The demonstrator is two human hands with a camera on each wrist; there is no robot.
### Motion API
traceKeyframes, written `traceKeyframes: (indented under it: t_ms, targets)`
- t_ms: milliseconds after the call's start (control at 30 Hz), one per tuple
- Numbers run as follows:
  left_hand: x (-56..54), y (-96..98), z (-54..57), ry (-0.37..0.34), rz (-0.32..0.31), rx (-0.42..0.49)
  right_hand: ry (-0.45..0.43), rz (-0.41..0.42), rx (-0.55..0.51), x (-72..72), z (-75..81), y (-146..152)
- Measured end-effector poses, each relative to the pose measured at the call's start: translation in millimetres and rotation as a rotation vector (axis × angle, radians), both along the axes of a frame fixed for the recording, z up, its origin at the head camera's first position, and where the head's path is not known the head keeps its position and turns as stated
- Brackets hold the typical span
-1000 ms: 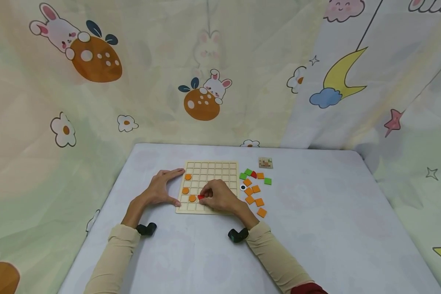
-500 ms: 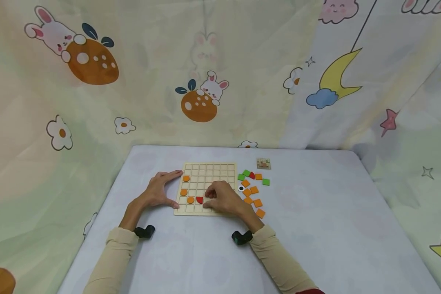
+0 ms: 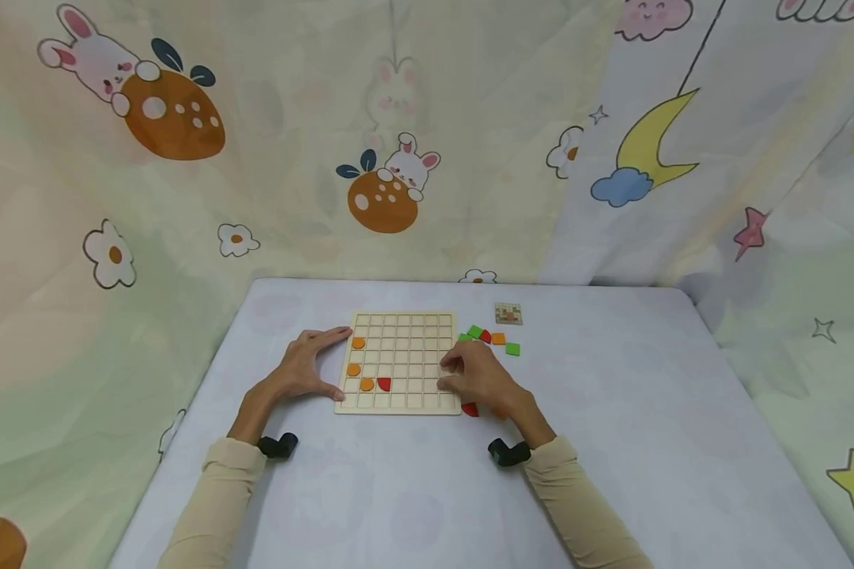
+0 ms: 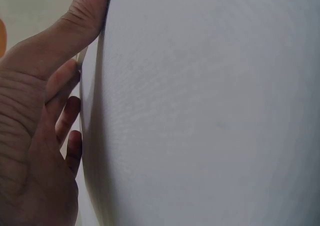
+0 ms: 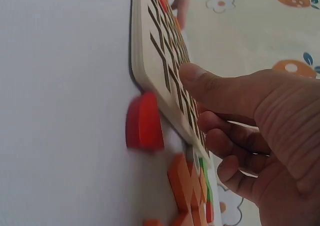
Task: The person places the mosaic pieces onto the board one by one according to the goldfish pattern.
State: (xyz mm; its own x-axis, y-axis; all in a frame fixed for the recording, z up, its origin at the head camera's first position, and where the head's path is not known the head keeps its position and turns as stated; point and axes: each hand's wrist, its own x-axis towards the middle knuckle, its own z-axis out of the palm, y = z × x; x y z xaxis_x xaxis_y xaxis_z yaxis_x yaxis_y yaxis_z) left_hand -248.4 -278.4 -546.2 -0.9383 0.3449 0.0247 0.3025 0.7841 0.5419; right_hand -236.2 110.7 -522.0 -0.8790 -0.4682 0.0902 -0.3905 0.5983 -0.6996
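A wooden grid board (image 3: 413,399) lies on the table. Three orange discs (image 3: 367,385) sit in its left cells, with a red quarter-circle tile (image 3: 384,384) beside the nearest disc. My left hand (image 3: 302,367) spans the board's left edge, thumb and fingers spread, fingertips at the edge. Over the right edge hovers my right hand (image 3: 485,375), its thumb and bent fingers apart with nothing visible between them. Another red quarter-circle tile (image 5: 145,123) rests by the board's near right corner. Orange square tiles (image 5: 180,183) lie below that hand, mostly hidden in the head view.
Beyond the right hand lie green tiles (image 3: 513,349), an orange square tile (image 3: 498,339) and a red tile (image 3: 485,337). A small patterned card (image 3: 508,314) sits at the back right. Printed cloth (image 3: 285,158) hangs behind the white-covered table (image 3: 612,395).
My right hand has let go of the red quarter-circle tile on the board and moved right to the board's edge, uncovering cells and a red tile by the corner. The left hand stays put.
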Motion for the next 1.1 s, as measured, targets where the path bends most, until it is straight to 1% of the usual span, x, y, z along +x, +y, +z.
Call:
traceKeyframes:
  t_ms: [267, 367, 500, 700, 967, 1100]
  targets:
    - [2.2, -1.0, -0.1, -0.021, 0.015, 0.004, 0.021, -0.04, 0.006, -6.6, 1.1, 21.5]
    - [2.9, -1.3, 0.8, -0.019, 0.019, 0.0, 0.025, -0.047, 0.013, -9.2, 0.8, 25.7]
    - [3.2, -1.6, 1.4, -0.018, 0.021, 0.008, 0.033, -0.059, 0.035, -12.1, -2.6, 28.5]
    - [3.6, -0.9, 0.7, -0.015, 0.018, 0.008, 0.048, -0.068, 0.038, -14.0, -8.4, 32.5]
    - [0.1, -0.7, -1.1, 0.002, 0.003, 0.007, 0.086, -0.087, 0.058, -17.7, -9.1, 34.2]
    - [-2.0, -0.6, -0.9, 0.006, 0.001, -0.001, 0.084, -0.087, 0.068, -18.3, -6.7, 33.8]
